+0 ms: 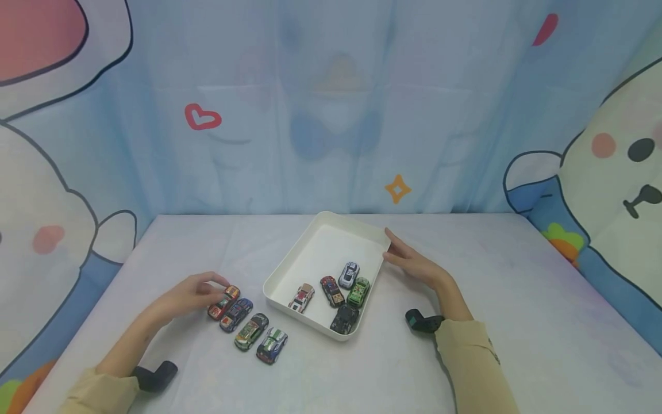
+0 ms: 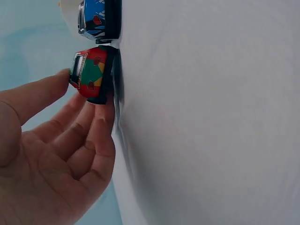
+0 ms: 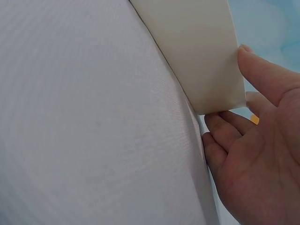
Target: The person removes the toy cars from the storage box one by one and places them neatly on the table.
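My left hand (image 1: 188, 296) is at the left end of a slanted row of toy cars. It pinches the red toy car (image 2: 92, 72), thumb at the car's upper edge and fingers along its side. Beside it stand a blue toy car (image 1: 236, 315), a green toy car (image 1: 251, 332) and a blue toy car with green and white stripes (image 1: 272, 345). My right hand (image 1: 414, 261) holds the far right corner of a white tray (image 1: 295, 253), the thumb at the rim (image 3: 238, 51) and fingers against the corner. The row lies just left of the tray.
Several toy cars lie in the tray's near half: a white one (image 1: 301, 298), a red and blue one (image 1: 332, 291), a silver one (image 1: 349, 275), a green one (image 1: 358, 292) and a black one (image 1: 345, 318). A white cloth (image 1: 517, 345) covers the table; a printed curtain (image 1: 336, 144) hangs behind.
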### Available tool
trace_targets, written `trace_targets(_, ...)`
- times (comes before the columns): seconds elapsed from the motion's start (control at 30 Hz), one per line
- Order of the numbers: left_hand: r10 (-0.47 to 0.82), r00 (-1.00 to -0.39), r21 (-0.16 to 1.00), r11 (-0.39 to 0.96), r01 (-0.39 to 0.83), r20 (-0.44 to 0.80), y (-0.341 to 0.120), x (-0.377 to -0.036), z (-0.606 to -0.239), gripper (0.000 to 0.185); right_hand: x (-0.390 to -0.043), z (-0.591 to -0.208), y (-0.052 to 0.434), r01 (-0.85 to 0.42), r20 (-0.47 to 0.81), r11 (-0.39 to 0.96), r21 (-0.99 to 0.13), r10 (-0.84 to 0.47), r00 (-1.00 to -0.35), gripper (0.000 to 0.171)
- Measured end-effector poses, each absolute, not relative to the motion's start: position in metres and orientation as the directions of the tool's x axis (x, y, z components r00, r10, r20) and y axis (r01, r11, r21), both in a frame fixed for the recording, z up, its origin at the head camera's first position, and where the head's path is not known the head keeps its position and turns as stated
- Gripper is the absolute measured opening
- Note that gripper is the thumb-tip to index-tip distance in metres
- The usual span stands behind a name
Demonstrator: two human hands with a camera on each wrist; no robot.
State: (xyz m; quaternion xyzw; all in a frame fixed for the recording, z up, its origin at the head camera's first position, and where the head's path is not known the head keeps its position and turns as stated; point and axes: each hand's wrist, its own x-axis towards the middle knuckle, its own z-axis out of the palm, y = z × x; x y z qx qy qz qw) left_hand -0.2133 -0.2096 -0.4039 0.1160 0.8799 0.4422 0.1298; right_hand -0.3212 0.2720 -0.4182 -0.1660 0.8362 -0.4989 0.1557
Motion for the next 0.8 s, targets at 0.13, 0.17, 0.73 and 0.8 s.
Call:
trace_targets(0.13, 0.316, -0.946, 0.752, 0.64, 0.158, -0.07, -0.207, -0.212, -0.405, 0.025, -0.321, -0.418, 0.272, -0.126, -0.097, 0.461, -0.878, -0.429, -0.898, 0.069)
trace_targets(0.17, 0.315, -0.947, 0.732, 0.659, 0.175, -0.057, -0.206, -0.212, -0.405, 0.024, -0.32, -0.417, 0.272, -0.128, -0.096, 0.463, -0.877, -0.43, -0.898, 0.069)
trace_targets(0.73, 0.294, -0.956, 0.599, 0.766, 0.233, -0.004, -0.197, -0.202, -0.387, 0.023, -0.321, -0.417, 0.272, -0.14, -0.089, 0.465, -0.874, -0.437, -0.895, 0.069)
trace_targets(0.8, 0.302, -0.953, 0.594, 0.762, 0.257, 0.025, -0.197, -0.204, -0.38, 0.025, -0.321, -0.417, 0.272, -0.134, -0.091, 0.461, -0.877, -0.435, -0.896, 0.069)
